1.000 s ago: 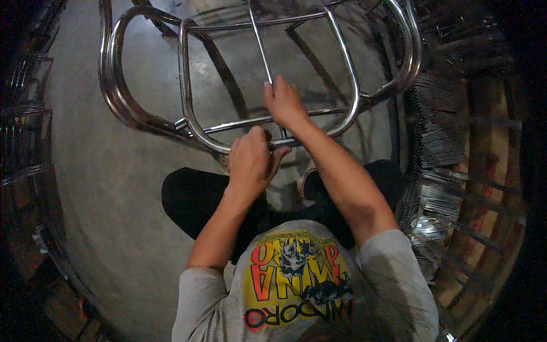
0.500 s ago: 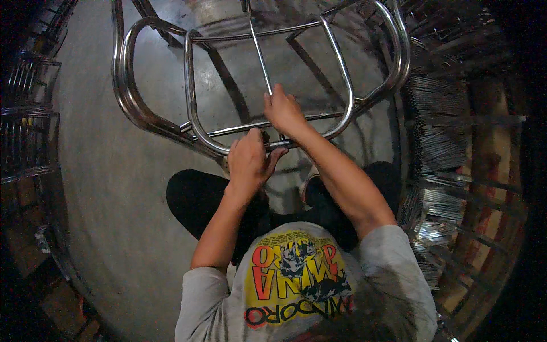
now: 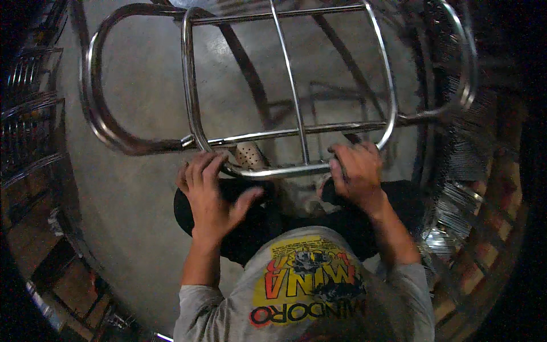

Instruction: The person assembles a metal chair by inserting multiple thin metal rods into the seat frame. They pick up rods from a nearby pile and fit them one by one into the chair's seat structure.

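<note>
A shiny tubular metal frame (image 3: 390, 74), chair-like in shape, stands before me with its rounded near edge toward my lap. A thin metal rod (image 3: 292, 85) runs down its middle, crossing the rear and front crossbars and meeting the near tube. At the near left corner, my left hand (image 3: 208, 194) rests its fingertips against the tube, thumb spread away from it. My right hand (image 3: 359, 174) is closed round the tube near the right corner. Curved side tubes (image 3: 91, 91) loop out on both sides. The far part of the frame lies beyond the view.
Stacked metal tube parts (image 3: 31, 114) line the left side. More bundled metal pieces (image 3: 456, 211) lie on racks at the right. A perforated tan shoe (image 3: 249, 155) shows on the concrete floor (image 3: 137, 211) beneath the frame. My dark-clad knees flank its near edge.
My right hand has left the middle rod and moved to the frame's near right corner. My left hand has shifted left along the near tube, thumb opening. The frame appears closer.
</note>
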`<action>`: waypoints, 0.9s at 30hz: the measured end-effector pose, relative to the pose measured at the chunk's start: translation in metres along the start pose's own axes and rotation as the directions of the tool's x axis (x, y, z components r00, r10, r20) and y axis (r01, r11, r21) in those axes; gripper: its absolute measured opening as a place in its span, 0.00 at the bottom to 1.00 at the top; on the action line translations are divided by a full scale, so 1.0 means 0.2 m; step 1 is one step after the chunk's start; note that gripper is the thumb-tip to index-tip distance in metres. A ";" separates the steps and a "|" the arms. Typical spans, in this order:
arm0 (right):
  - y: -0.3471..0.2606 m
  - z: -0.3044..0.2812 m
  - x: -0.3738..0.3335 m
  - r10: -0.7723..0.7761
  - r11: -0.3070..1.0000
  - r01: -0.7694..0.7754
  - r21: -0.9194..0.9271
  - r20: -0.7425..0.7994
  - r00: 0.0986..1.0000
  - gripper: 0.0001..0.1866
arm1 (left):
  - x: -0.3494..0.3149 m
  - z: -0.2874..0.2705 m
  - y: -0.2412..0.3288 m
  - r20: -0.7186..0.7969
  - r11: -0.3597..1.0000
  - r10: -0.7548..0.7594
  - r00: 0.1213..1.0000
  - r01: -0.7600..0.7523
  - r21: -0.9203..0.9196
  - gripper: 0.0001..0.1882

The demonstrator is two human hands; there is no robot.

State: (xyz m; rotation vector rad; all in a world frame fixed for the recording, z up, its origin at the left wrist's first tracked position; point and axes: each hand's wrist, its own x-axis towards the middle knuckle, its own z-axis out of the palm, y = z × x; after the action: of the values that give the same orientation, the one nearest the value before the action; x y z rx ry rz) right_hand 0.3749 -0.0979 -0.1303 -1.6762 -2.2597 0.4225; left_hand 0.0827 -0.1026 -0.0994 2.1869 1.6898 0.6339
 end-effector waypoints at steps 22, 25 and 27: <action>0.05 0.03 0.00 -0.055 0.998 0.058 -0.006 0.204 0.978 0.15 | 0.04 0.12 -0.06 -0.292 0.946 -0.087 0.952 -0.012 -0.324 0.23; 0.04 0.03 0.00 -0.026 1.000 0.027 -0.002 0.196 0.980 0.15 | 0.09 0.12 -0.01 0.494 0.981 -0.037 0.869 -0.062 0.182 0.20; 0.03 0.02 0.00 0.023 1.000 -0.027 0.014 0.230 0.973 0.16 | 0.12 0.11 0.00 0.469 0.978 -0.013 0.883 -0.087 0.191 0.20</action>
State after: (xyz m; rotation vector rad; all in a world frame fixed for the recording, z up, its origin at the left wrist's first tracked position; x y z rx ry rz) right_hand 0.3789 -0.0955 -0.1374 -1.7282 -2.3886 0.6711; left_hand 0.0996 -0.0795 -0.1143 2.2735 1.5042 -0.0798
